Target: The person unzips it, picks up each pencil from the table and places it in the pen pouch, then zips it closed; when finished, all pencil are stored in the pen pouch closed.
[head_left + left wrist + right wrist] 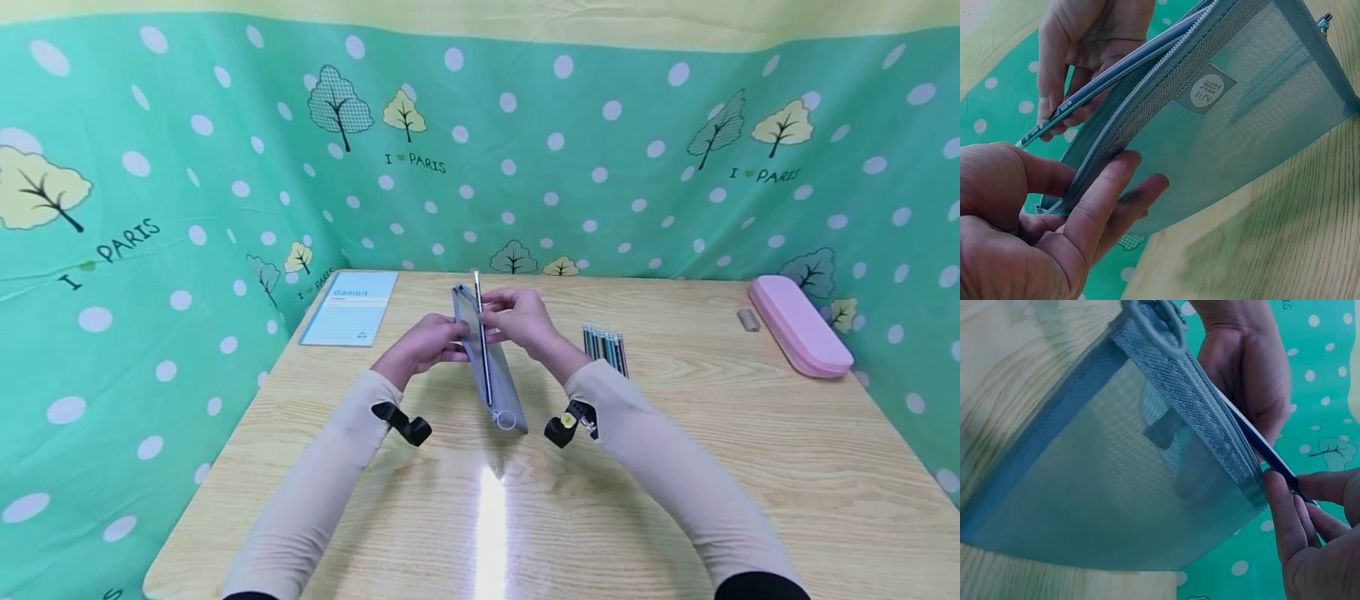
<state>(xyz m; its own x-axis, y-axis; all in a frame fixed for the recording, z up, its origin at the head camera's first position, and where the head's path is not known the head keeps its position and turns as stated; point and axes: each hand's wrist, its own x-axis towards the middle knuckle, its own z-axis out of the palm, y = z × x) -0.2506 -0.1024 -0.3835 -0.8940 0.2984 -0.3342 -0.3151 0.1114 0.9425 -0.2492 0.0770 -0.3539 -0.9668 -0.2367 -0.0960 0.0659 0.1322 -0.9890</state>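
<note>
A grey-blue mesh zipper pouch [504,387] is held on edge above the table, its zipped side up and open. My left hand [431,343] pinches the pouch's far end; in the left wrist view the thumb of my left hand [1054,212] is at the zipper edge, fingers against the mesh [1229,144]. My right hand [525,321] pinches a dark pencil [483,354] near its far end. In the left wrist view the pencil [1110,75] lies slanted along the pouch opening. The right wrist view shows my right hand [1322,531] gripping the pencil [1272,459] beside the pouch [1116,481].
Several pencils [606,348] lie together right of my right hand. Farther right are a small grey eraser [748,320] and a pink case [801,327]. A light blue notebook [349,308] lies at the back left. A patterned curtain [525,200] hangs behind the wooden table [405,517].
</note>
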